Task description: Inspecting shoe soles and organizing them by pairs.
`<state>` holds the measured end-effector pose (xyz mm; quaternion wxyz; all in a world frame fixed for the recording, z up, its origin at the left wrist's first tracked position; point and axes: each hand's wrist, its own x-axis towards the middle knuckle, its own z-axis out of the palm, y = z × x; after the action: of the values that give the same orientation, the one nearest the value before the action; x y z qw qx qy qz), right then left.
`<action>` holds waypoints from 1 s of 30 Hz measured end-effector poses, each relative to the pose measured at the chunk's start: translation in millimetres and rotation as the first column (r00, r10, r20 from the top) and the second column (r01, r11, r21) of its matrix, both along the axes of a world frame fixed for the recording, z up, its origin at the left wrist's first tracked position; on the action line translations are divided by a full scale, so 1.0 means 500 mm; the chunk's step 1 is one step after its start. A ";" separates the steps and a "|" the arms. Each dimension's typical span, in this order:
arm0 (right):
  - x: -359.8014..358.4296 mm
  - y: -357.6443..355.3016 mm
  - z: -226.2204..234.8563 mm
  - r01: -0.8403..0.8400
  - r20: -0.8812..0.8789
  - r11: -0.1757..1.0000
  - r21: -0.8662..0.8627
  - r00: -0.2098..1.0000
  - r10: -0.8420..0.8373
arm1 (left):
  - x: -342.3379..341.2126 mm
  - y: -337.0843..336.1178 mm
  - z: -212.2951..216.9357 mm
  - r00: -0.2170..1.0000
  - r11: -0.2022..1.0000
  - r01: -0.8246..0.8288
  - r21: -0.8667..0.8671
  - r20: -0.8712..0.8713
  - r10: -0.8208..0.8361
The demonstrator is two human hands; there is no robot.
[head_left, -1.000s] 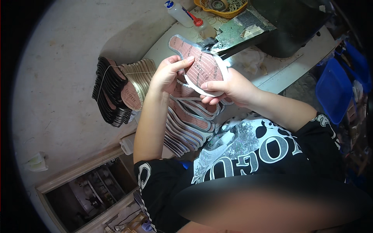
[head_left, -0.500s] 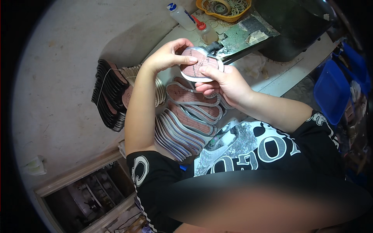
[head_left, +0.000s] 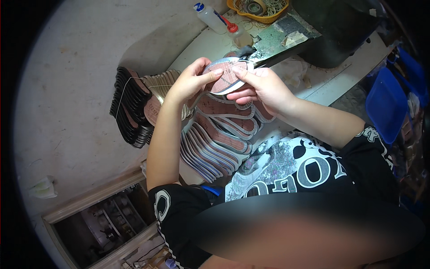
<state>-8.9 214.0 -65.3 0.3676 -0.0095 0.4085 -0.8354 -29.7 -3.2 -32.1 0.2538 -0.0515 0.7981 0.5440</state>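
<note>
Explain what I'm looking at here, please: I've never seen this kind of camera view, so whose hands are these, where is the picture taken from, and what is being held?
There is no machine here. The picture comes from a wide fisheye camera worn on a person's head, looking down, so straight edges bend near the rim. The left hand and right hand are that person's own, and the forearms enter from below. Together they hold one reddish shoe insole with a pale edge, pinched between fingers and thumbs. Beneath it a fanned stack of similar insoles lies on the pale work table. To the left is a bundle of dark soles. At the back stand a clear squeeze bottle and a yellow tray; a blue bin sits at the right.
</note>
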 end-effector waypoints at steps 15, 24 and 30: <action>-0.042 0.015 -0.028 -0.129 -0.130 0.982 0.136 0.981 0.147 | 0.036 0.042 0.035 0.964 0.997 -0.080 -0.017 0.253 0.082; 0.048 0.044 -0.041 -0.087 -0.389 0.985 0.149 0.910 0.139 | 0.061 0.096 0.054 0.909 0.965 -0.255 -0.069 0.324 0.263; 0.003 0.066 -0.039 -0.239 -0.240 0.966 0.093 0.937 0.255 | 0.072 0.078 0.061 0.927 0.987 -0.156 -0.027 0.342 0.156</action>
<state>-7.7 246.8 -84.8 0.4153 -0.1545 0.4731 -0.7615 6.6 36.0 -1.7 0.3449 -0.2083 0.7349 0.5455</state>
